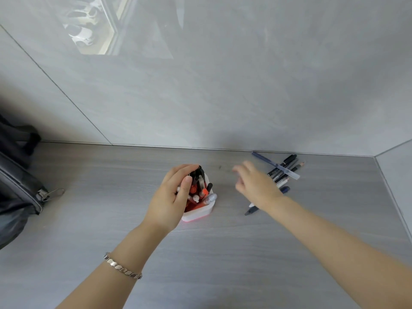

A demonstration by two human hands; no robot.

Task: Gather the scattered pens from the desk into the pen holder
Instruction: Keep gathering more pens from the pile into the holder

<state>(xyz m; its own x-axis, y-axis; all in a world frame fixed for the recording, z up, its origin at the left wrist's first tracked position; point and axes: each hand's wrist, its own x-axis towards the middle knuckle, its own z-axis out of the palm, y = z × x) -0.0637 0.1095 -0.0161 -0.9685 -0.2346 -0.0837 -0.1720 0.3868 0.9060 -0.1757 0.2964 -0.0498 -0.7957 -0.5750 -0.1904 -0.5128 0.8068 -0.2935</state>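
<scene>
Head view, looking down on a grey desk [111, 230]: near the middle of the frame stands the pen holder [199, 214], a small white cup with a red base, already crowded with pens and markers standing upright. The left hand [172, 197] wraps around its left side, fingers curled over the tops of the pens and the thumb pressed against them, apparently to steady the cup and keep its contents bunched so more can slide in. The right hand [256, 185] hovers to the right of the holder, blurred with motion; its fingers look loosely spread and I see nothing pinched between them, though the blur makes that uncertain. It is stretched toward the loose pens [284, 171], a crossed pile at the right of the frame close to the wall, with one dark pen [251, 211] poking out beneath the wrist. Several pens remain outside the holder, so the gathering looks only partly done. A dark bag [17, 186] sits at the left edge.
</scene>
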